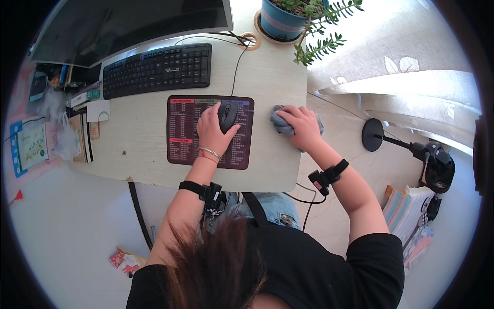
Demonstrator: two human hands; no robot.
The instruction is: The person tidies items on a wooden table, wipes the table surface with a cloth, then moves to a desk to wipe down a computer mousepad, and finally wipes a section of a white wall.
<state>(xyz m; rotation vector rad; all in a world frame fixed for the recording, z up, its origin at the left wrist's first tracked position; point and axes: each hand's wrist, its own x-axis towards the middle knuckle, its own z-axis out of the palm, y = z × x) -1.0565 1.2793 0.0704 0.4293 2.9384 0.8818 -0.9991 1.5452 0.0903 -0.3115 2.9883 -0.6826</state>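
Note:
My left hand grips a black computer mouse from its left side, with the thumb around its near end. The mouse is on or just over a dark mouse pad printed with rows of writing, and its cable runs up past the keyboard. Near the desk's right edge, my right hand presses a crumpled grey-blue cloth against the desktop. Part of the cloth shows on both sides of the fingers; the rest is hidden under the palm.
Beyond the pad lie a black keyboard and a monitor. A roll of tape sits by a blue pot with a succulent. Books and a plastic bag crowd the left end. Right of the desk stands a black fan.

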